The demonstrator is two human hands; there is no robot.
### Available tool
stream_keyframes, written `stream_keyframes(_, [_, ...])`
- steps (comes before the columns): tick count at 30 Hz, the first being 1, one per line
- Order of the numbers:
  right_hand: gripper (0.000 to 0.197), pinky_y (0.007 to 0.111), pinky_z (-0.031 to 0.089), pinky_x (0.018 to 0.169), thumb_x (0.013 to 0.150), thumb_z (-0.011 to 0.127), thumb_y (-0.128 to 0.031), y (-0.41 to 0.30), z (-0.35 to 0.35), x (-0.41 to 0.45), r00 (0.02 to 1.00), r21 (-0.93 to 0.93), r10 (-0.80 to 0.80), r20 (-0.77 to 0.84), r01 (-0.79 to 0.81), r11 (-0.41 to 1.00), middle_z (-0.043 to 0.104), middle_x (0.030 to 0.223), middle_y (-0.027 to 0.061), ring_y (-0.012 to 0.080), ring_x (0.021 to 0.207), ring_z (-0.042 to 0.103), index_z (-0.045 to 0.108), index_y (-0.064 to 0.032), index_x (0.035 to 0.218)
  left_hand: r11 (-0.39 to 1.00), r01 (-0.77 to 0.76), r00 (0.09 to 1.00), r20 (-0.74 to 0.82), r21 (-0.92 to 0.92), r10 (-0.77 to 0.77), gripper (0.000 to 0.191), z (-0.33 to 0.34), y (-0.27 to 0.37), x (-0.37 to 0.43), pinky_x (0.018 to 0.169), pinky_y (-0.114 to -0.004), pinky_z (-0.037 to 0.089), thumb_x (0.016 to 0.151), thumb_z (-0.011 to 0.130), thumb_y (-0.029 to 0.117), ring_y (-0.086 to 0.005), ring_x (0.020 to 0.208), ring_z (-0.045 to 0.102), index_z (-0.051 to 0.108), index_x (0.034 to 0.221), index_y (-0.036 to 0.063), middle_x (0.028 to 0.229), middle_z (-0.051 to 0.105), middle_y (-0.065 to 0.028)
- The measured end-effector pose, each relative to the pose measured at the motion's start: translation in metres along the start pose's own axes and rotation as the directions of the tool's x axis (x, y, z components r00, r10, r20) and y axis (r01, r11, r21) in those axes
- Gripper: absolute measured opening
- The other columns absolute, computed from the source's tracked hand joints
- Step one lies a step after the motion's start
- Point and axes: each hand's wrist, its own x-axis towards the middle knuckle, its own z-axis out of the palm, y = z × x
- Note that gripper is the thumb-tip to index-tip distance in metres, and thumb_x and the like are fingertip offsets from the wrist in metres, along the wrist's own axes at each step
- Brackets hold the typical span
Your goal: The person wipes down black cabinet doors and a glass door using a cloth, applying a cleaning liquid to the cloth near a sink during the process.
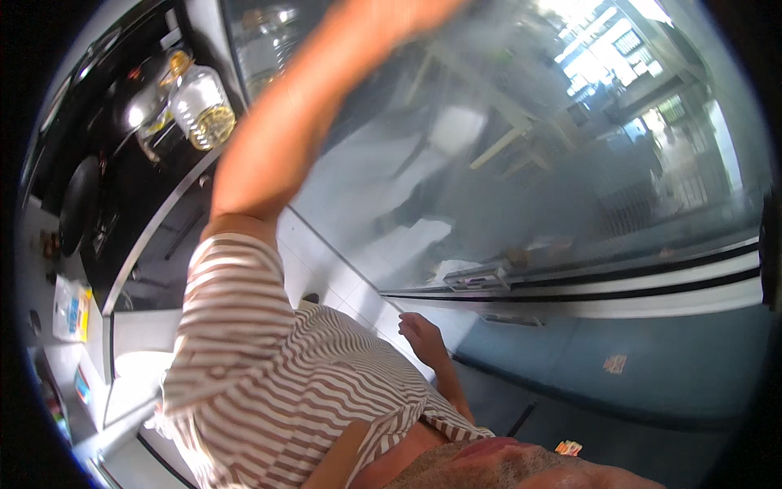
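My left arm rises across the upper left of the head view, blurred, and runs out at the top edge; the left hand is out of view. My right hand [421,333] hangs at my side with loosely bent fingers and nothing visible in it. Ahead of me stands a large glass panel [519,214] full of reflections, with a rectangular handle [476,280] near its lower edge. A large clear plastic bottle [204,113] with some yellow liquid in it stands on a black countertop [153,177] beside my raised arm.
A black pan [80,205] lies on the counter at far left, with a plastic packet [72,308] below it. White floor tiles [305,257] show between counter and glass. Blue-grey panels [660,373] at lower right bear a small sticker [615,364].
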Motion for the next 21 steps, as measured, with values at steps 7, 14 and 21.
stream_keyframes(7, [0.028,0.032,0.055,0.083,0.097,0.063,-0.015,0.021,-0.013,-0.006,0.993,0.088,0.096,0.073,-0.102,0.991,0.072,0.102,0.013,0.0186,0.092,0.07,0.063,0.0002,0.12,0.767,0.53,0.848,0.204,-0.362,-0.49,0.073,0.079,0.075,-0.371,0.119,-0.062,0.003,0.101,0.036,0.043,-0.0503,0.149,0.007,0.02,0.156,-0.0025,0.161,0.013,-0.0297])
stream_keyframes(14, [0.027,0.03,0.055,0.079,0.097,0.064,-0.014,0.027,-0.012,0.013,0.99,0.078,0.018,0.142,-0.029,0.997,0.071,0.096,0.0108,0.0164,0.088,0.07,0.063,0.0006,0.12,0.821,0.007,1.0,0.003,-0.571,-0.006,0.058,0.002,0.06,-0.066,0.097,-0.054,0.039,0.096,0.048,0.046,-0.0428,0.11,0.053,0.052,0.139,0.0072,0.126,0.055,-0.0268])
stream_keyframes(21, [0.025,0.029,0.056,0.075,0.097,0.064,-0.011,0.004,-0.013,-0.002,0.994,0.05,-0.027,0.101,0.022,0.999,0.07,0.093,0.011,0.0169,0.085,0.07,0.062,0.0016,0.118,0.805,0.481,0.798,-0.206,-0.348,-0.566,0.065,0.068,-0.002,-0.218,0.118,-0.048,0.025,0.096,0.051,0.034,-0.0362,0.142,0.035,0.035,0.15,0.0021,0.151,0.039,-0.0216])
